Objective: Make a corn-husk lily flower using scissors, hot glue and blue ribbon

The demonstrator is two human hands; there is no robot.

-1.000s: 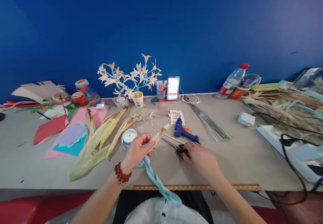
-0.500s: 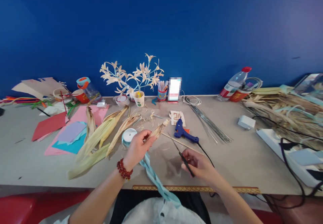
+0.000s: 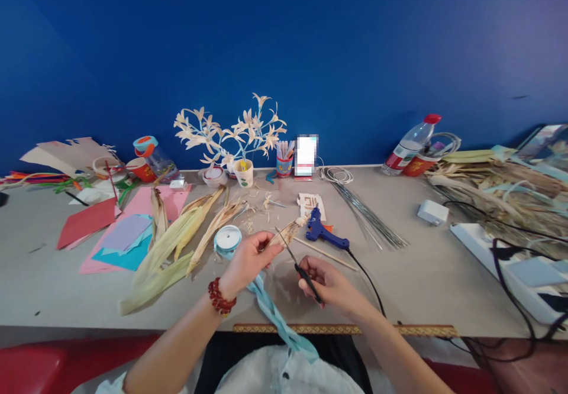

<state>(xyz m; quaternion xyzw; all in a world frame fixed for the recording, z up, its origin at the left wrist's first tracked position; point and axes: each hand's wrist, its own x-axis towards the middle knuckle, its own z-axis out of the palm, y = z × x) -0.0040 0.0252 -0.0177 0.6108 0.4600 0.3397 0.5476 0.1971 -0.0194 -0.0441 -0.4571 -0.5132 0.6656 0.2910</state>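
Note:
My left hand (image 3: 251,262) is closed on a dried corn husk (image 3: 290,232), whose pale stub end points away to the right. In my right hand (image 3: 326,281) are dark-handled scissors (image 3: 306,277), their blades reaching up to the husk just beyond my left fingertips. Whether the blades touch the husk, I cannot tell. Left of my left hand stands a roll of light blue tape (image 3: 228,239). A blue glue gun (image 3: 326,234) lies beyond my right hand, near a thin wooden stick (image 3: 328,254).
More corn husks (image 3: 177,246) and coloured paper (image 3: 124,234) lie at left. Husk flowers (image 3: 248,125) stand in a paper cup (image 3: 244,175) at the back. Metal wires (image 3: 370,216), a bottle (image 3: 410,145) and a power strip (image 3: 483,258) are at right.
My right hand has moved left and slightly up, bringing the scissors to the husk. The husk in my left hand has shifted a little to the right.

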